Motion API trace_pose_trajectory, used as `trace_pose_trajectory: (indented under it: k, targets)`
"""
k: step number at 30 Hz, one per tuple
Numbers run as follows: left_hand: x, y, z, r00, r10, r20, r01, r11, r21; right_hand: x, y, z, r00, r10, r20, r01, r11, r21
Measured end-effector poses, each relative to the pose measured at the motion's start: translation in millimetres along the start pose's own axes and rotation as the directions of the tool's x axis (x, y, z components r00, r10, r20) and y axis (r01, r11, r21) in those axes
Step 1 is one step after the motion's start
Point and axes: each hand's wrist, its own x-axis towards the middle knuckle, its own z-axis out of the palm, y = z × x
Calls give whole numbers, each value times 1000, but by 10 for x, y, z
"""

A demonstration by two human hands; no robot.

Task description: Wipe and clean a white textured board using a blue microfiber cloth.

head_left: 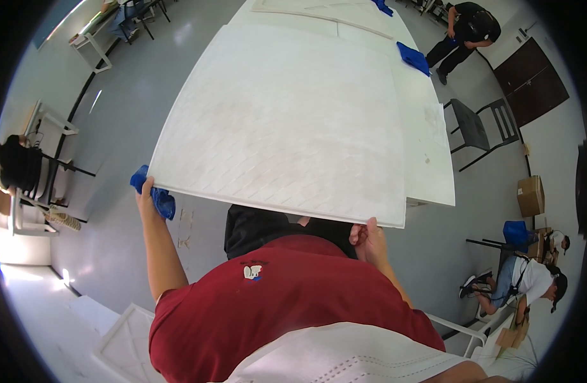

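Observation:
A large white panel (287, 121) with a faint slanted pattern stretches out before me, over a white table (430, 159). At the panel's near left corner, my left hand (145, 190) grips the edge with the thumb on top. A crumpled blue cloth (163, 203) hangs at that hand, apparently held along with the panel. My right hand (370, 242) is closed on the near edge close to the right corner, thumb above and fingers curled below. The panel hides part of both hands' fingers.
Another white panel (319, 9) lies at the table's far end. A folded blue cloth (413, 59) rests on the right edge, near a standing person (472, 29). A black chair (475, 124) stands to the right. Behind me at left leans a white framed panel (124, 341).

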Motion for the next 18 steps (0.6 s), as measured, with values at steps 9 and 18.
trace_pose_trajectory:
  k: [9,18]
  targets:
    - [-77,-21,-211,996,-87,3,87,996,1,117,87,-71,996,-78,43,81,994,-77]
    - [-88,386,-167,905,368,-215,-365,929,56,-31,-333,-236,952,145,269,94,698,-710]
